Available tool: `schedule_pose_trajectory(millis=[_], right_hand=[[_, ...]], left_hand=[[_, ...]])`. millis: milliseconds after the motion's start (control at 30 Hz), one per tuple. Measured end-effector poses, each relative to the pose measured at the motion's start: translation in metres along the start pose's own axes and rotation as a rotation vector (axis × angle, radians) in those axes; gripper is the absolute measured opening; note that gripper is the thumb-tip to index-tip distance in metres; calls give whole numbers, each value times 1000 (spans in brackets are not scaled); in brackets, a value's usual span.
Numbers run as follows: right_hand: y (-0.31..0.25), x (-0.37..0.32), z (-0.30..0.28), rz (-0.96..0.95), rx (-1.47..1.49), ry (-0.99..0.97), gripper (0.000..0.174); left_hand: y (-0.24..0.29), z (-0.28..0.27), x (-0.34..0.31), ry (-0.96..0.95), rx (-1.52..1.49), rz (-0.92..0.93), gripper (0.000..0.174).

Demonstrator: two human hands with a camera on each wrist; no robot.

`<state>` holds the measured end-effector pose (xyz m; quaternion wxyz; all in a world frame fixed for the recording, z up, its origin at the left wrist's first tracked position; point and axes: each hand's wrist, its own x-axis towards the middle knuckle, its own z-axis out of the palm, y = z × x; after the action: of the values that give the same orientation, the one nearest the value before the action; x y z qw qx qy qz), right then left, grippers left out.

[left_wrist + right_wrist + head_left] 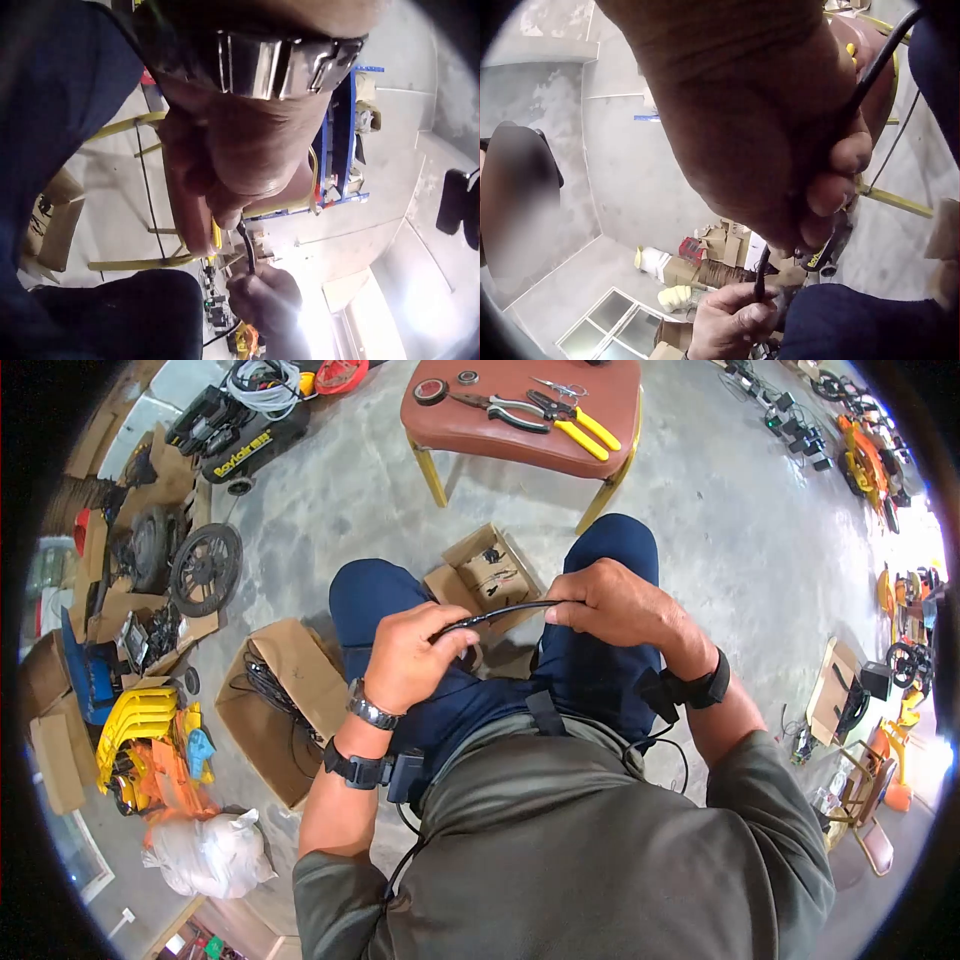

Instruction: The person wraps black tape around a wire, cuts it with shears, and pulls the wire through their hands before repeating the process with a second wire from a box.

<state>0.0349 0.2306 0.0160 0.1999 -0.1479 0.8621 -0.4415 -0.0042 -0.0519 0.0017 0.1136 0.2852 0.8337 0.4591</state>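
Observation:
A black cable (505, 610) runs between the two hands above the lap in the head view, bowed slightly upward. The left hand (412, 652) pinches its left end part between thumb and fingers. The right hand (618, 603) holds the other part, fingers curled round it. In the right wrist view the cable (885, 56) also passes out beyond the right hand (757, 135), and the left hand (731, 322) pinches it below. The left wrist view shows a short dark stretch of cable (248, 247) between both hands.
A red-brown stool (520, 440) ahead bears pliers (515, 415), yellow-handled cutters (580, 425) and tape rolls. A small open carton (490, 575) stands between the knees and stool. Left are a carton of cables (275, 710), a wheel (206, 570) and a white bag (212, 855).

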Motion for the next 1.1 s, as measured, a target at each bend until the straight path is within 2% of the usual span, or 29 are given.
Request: schedule_pose_trajectory(millis=[67, 167, 267, 300, 433, 533, 567, 667, 700, 767, 867, 933, 967, 1067, 1100], right_hand=[[-1, -2, -4, -31, 6, 15, 22], [39, -7, -2, -121, 30, 67, 23], [62, -21, -20, 248, 213, -45, 22], [71, -27, -25, 265, 263, -27, 20], [71, -50, -43, 344, 235, 90, 19], [68, -55, -53, 350, 112, 94, 19], [65, -56, -53, 392, 110, 117, 20], [73, -62, -61, 403, 50, 114, 22], [78, -64, -64, 429, 91, 126, 23], [90, -68, -65, 481, 173, 148, 25], [88, -67, -67, 404, 68, 148, 22], [91, -67, -75, 330, -117, 156, 19], [93, -65, -78, 289, -209, 154, 18], [122, -64, -84, 174, -386, 181, 20], [123, -65, -83, 214, -548, 178, 18]], left_hand=[[-7, -9, -3, -15, -23, -53, 12], [-13, -33, -4, -60, 53, -111, 11], [-32, -53, -9, -14, 139, -140, 12], [-39, -60, -12, -39, 153, -195, 13], [-35, -68, -15, -120, 180, -214, 16], [-50, -76, -18, -112, 231, -216, 18], [-55, -80, -19, -97, 250, -279, 21], [-70, -99, -22, -73, 333, -255, 25], [-70, -104, -23, -53, 366, -260, 31], [-82, -116, -26, -45, 399, -295, 34], [-86, -120, -23, -31, 475, -313, 40], [-89, -118, -18, -18, 595, -283, 40], [-89, -121, -15, -29, 624, -324, 42], [-100, -129, -13, -26, 631, -210, 35], [-103, -132, -15, -18, 668, -204, 31]])
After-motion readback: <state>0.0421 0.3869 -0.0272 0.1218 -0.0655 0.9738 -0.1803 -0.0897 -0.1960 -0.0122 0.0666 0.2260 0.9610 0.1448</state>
